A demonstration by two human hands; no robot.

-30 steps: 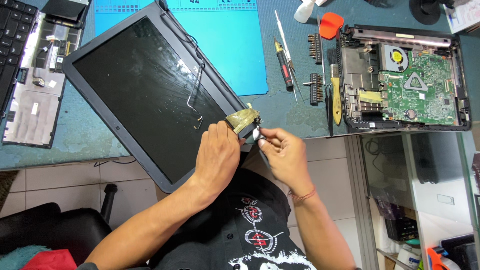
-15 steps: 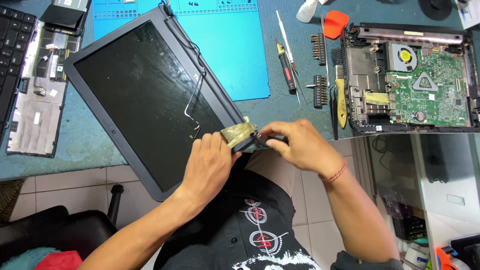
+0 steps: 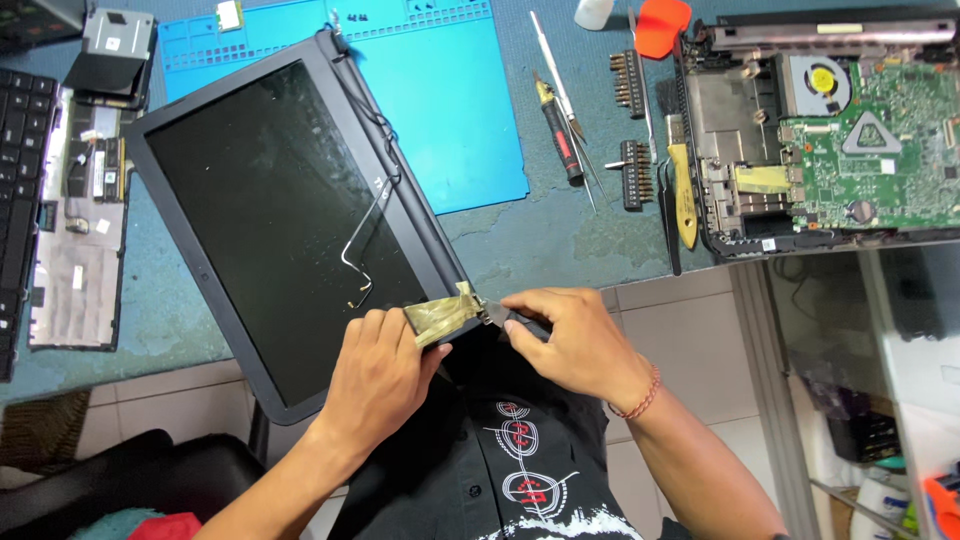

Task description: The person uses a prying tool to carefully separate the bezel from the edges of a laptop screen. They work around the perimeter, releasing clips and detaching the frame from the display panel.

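I see my left hand (image 3: pixel 375 375) pinching the foil-wrapped cable (image 3: pixel 440 318) at the laptop screen panel (image 3: pixel 270 215) corner; my right hand (image 3: pixel 570 340) closes on its connector end. Pulling sideways could tear it.

I see a black laptop screen (image 3: pixel 270 220), gold foil tape (image 3: pixel 440 317), bright blue mat (image 3: pixel 450 100), green circuit board (image 3: pixel 880 160), teal desk (image 3: pixel 540 240).

One view only: head camera, looking steeply down from above the bench (image 3: pixel 560 240), close in. Near bench edge runs across mid-frame; the wearer's torso and forearms enter from the bottom. Both hands sit low centre. Floor tiles and a chair show below the edge. No second view to compare.
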